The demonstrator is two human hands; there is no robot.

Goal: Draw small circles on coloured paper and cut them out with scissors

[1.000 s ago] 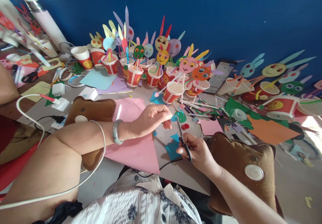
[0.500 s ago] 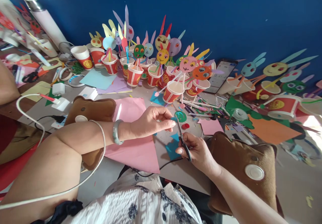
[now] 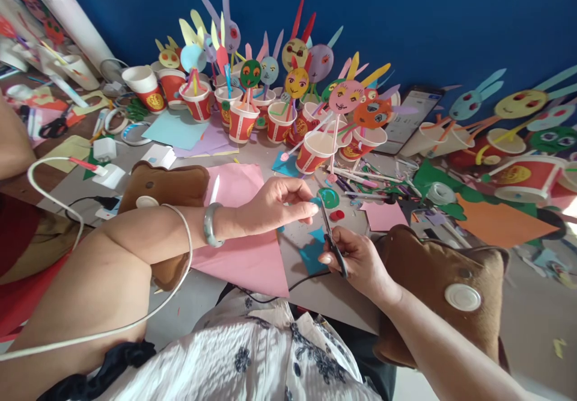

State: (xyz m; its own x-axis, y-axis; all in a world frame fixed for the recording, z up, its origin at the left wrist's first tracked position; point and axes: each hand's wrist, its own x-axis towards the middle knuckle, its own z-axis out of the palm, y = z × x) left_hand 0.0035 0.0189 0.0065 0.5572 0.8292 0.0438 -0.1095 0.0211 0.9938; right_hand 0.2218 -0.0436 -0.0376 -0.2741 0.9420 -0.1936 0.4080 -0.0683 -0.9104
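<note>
Between the thumb and fingers of my left hand (image 3: 283,207) a small piece of blue paper (image 3: 315,201) is pinched. My right hand (image 3: 360,261) is closed around the handles of a pair of scissors (image 3: 334,246); its blades point away from me and reach the edge of the blue piece. Below the hands, a larger blue paper scrap (image 3: 312,255) lies on the table. Just beyond the blades are a green paper disc (image 3: 329,197) and a small red cap (image 3: 336,215). A pink paper sheet (image 3: 243,258) lies under my left forearm.
Paper cups (image 3: 244,121) with rabbit-faced figures stand in a row along the blue wall. A phone (image 3: 413,118) leans behind them. Brown cushions (image 3: 444,299) lie on both sides. A white cable (image 3: 187,232) crosses my left arm. Another person's arm (image 3: 13,139) shows at left.
The camera view has tilted and shifted slightly. Both hands keep nearly the same pose, with the scissors still at the blue paper piece.
</note>
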